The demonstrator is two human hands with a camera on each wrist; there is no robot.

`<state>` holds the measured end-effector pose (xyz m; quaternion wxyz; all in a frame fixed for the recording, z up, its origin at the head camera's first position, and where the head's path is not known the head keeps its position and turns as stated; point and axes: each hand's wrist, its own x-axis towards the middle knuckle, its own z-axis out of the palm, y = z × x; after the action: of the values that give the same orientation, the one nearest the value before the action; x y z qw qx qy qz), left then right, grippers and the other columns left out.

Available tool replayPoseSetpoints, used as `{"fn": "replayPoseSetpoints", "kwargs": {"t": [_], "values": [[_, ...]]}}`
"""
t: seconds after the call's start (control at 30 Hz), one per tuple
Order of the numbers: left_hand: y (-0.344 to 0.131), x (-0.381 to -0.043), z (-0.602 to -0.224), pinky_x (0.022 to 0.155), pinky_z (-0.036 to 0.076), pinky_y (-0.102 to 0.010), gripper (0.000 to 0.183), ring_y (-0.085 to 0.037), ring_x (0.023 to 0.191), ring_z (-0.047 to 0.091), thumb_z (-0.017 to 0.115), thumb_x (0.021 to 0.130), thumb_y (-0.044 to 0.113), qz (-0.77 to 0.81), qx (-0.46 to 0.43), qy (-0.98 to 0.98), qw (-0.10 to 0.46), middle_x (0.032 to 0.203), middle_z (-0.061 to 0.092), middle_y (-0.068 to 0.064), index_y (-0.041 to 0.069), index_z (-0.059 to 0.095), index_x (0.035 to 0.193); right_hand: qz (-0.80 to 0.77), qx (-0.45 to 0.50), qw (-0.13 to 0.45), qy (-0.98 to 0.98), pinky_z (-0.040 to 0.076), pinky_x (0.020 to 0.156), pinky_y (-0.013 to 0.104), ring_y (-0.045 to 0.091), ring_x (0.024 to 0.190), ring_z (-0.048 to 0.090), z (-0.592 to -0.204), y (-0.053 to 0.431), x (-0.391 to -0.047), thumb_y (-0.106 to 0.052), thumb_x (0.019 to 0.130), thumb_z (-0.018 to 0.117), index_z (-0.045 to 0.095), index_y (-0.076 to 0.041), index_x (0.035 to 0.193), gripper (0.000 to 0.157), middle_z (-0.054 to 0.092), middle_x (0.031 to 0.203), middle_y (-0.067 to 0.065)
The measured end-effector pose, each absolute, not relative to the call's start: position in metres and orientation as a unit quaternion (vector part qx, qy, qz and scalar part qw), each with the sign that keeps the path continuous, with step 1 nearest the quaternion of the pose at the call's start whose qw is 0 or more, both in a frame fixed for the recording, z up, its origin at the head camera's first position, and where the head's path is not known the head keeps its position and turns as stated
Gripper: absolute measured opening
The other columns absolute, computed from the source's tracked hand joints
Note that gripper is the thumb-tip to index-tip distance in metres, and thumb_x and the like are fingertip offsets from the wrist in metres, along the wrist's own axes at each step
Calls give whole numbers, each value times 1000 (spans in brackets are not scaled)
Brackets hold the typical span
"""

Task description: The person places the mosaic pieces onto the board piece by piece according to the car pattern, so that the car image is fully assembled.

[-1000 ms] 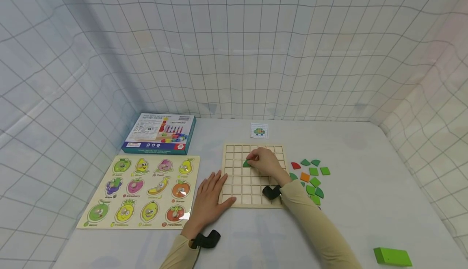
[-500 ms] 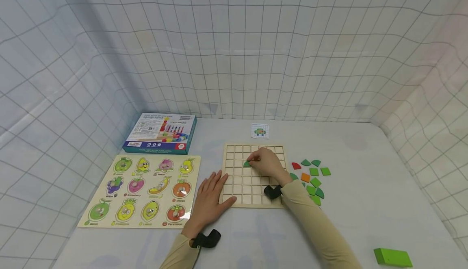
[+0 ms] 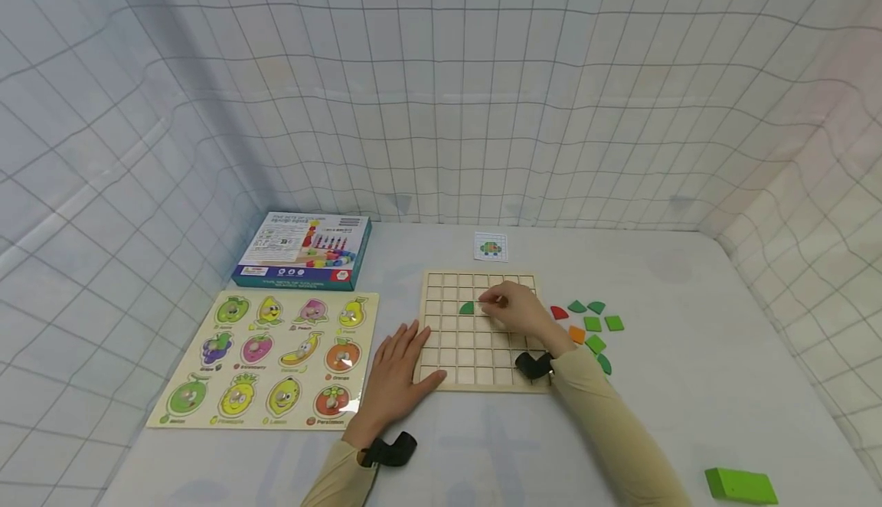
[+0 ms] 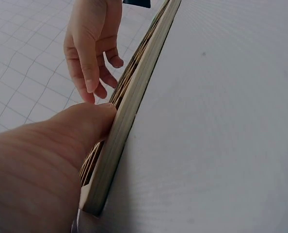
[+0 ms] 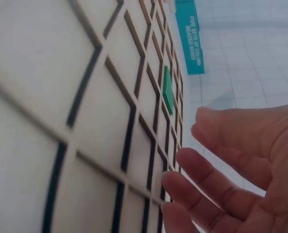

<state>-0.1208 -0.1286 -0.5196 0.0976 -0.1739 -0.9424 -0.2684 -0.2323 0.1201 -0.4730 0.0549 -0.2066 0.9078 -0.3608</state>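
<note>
A green quarter-circle tile [image 3: 467, 309] lies in one cell of the wooden grid board [image 3: 448, 377]. Just to its right, above the board, is my right hand [image 3: 513, 308]; the right wrist view shows its fingers [image 5: 202, 170] loosely bent with nothing between them, apart from the green tile [image 5: 168, 90]. My left hand [image 3: 394, 381] lies flat with straight fingers at the board's left edge. Seen from the left wrist, its thumb [image 4: 93, 121] rests on the board's rim [image 4: 129, 111].
Loose green, red and orange tiles [image 3: 592, 324] lie right of the board. Behind it is a small pattern card [image 3: 491, 247]. A fruit puzzle [image 3: 262, 361] and a boxed bead set [image 3: 303, 250] sit at left. A green block [image 3: 740, 485] is near the front right.
My right hand has let go of the green quarter-circle tile, which stays in its cell, and has drawn back to the right. The left hand has not moved.
</note>
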Motion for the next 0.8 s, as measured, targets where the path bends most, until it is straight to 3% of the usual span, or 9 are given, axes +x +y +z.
{"fn": "replayPoseSetpoints", "kwargs": {"t": [0.2, 0.4, 0.8], "values": [[-128, -121, -521, 109, 15, -51, 74, -33, 138, 23, 64, 86, 48, -266, -177, -942, 105, 148, 35, -16, 8, 42, 144, -392, -218, -2, 894, 48, 70, 35, 19, 85, 60, -470, 151, -222, -15, 91, 65, 71, -5, 105, 18, 66, 100, 5], [-128, -121, -521, 109, 15, -51, 74, -34, 138, 23, 63, 86, 48, -266, -177, -942, 102, 148, 34, -16, 7, 41, 144, -378, -187, -47, 906, 47, 60, 31, 19, 79, 60, -464, 185, -209, -15, 92, 64, 70, -2, 105, 19, 66, 91, 4], [-128, -121, -523, 108, 16, -52, 74, -35, 137, 25, 64, 85, 47, -264, -180, -940, 117, 147, 35, -17, 7, 42, 143, -292, -88, -70, 950, 48, 56, 41, 25, 76, 56, -458, 251, -188, -15, 89, 66, 70, -1, 99, 18, 65, 90, 12]]}}
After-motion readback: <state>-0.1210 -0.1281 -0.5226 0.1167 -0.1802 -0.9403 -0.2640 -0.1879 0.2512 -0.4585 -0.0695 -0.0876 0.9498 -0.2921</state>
